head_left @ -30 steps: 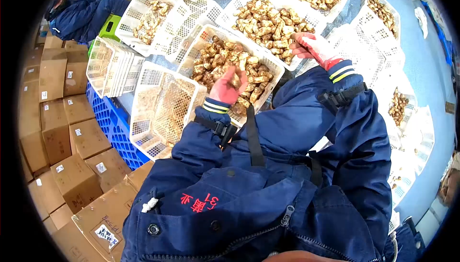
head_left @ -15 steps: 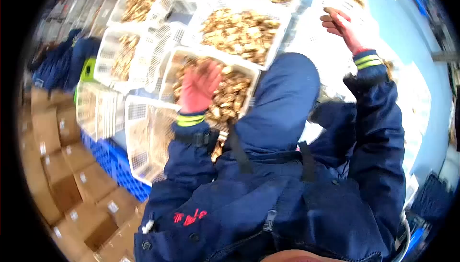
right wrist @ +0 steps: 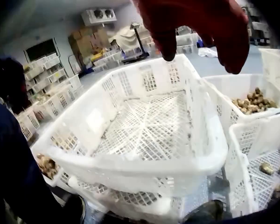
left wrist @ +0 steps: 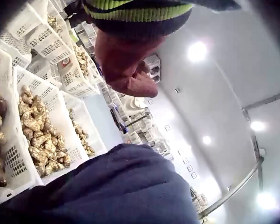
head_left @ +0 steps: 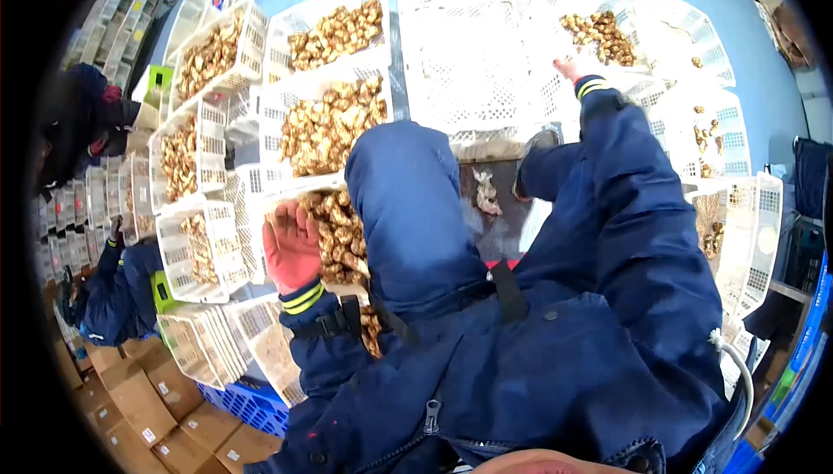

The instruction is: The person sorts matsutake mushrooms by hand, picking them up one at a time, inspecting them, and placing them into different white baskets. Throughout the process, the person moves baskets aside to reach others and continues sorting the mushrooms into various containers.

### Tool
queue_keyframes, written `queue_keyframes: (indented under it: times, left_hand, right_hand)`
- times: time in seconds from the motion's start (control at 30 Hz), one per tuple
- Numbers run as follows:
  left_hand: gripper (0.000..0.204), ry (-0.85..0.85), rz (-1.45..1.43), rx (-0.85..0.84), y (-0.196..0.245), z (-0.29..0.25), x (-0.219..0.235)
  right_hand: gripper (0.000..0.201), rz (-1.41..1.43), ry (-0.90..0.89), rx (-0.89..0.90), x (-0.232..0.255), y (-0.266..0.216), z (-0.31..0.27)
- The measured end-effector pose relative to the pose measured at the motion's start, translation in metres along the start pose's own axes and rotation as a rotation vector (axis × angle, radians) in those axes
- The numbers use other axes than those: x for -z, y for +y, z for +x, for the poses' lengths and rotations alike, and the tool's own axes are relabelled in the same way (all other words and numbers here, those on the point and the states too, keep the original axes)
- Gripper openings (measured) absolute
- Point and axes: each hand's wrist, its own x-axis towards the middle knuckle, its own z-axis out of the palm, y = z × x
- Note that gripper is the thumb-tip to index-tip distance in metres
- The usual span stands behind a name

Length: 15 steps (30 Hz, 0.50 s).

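My left hand (head_left: 292,247) is palm up with its fingers spread loosely, holding nothing. It hovers over the left side of a white crate of brown-and-cream mushrooms (head_left: 341,235), partly hidden by my knee. In the left wrist view the hand (left wrist: 126,65) appears above crates of mushrooms (left wrist: 42,135). Out to the right, my right hand (head_left: 568,69) reaches near a crate holding a small heap of mushrooms (head_left: 600,38). The right wrist view shows its fingers (right wrist: 233,49) hanging loosely bent above the rim of a bare white crate (right wrist: 144,126), nothing in them.
More mushroom crates (head_left: 334,123) stand left and ahead, with stacked bare crates (head_left: 464,58) in front. Sparsely filled crates (head_left: 707,140) line the right. Cardboard boxes (head_left: 143,405) and a blue plastic crate (head_left: 252,409) lie low left. Another person (head_left: 121,292) crouches at the left.
The head view has swung to the right. My right hand has moved from beside the mushroom crates to the crates at the right. My left hand has turned palm up.
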Motion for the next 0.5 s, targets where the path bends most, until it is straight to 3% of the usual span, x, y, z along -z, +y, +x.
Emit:
queue_keyframes:
  times: [0.03,0.1,0.2,0.3,0.33,0.4,0.5]
  left_hand:
    - [0.038,-0.010,0.005,0.007,-0.001,0.002,-0.002]
    - [0.038,-0.056,-0.006,0.039,-0.004,0.003,-0.009]
    - [0.038,-0.077,0.072,-0.002,-0.009,0.002,-0.015]
    - [0.035,0.028,0.159,-0.038,-0.006,-0.005,-0.019]
    - [0.035,0.032,0.153,-0.031,-0.002,-0.002,-0.014]
    - [0.034,-0.031,0.144,0.010,0.007,0.003,-0.007]
    - [0.036,-0.180,0.141,0.069,0.010,0.005,-0.020]
  right_hand:
    - [0.066,0.072,-0.156,-0.070,-0.023,0.011,0.013]
    - [0.063,0.017,-0.263,-0.009,-0.061,0.026,0.026]
    - [0.059,-0.065,-0.320,0.116,-0.103,0.023,0.036]
    - [0.055,-0.081,-0.332,0.257,-0.118,0.013,0.053]
    - [0.044,0.066,-0.177,0.137,-0.095,-0.002,0.028]
    - [0.040,0.116,-0.111,0.358,-0.073,-0.010,0.032]
    - [0.041,0.391,0.039,0.105,-0.015,-0.024,0.020]
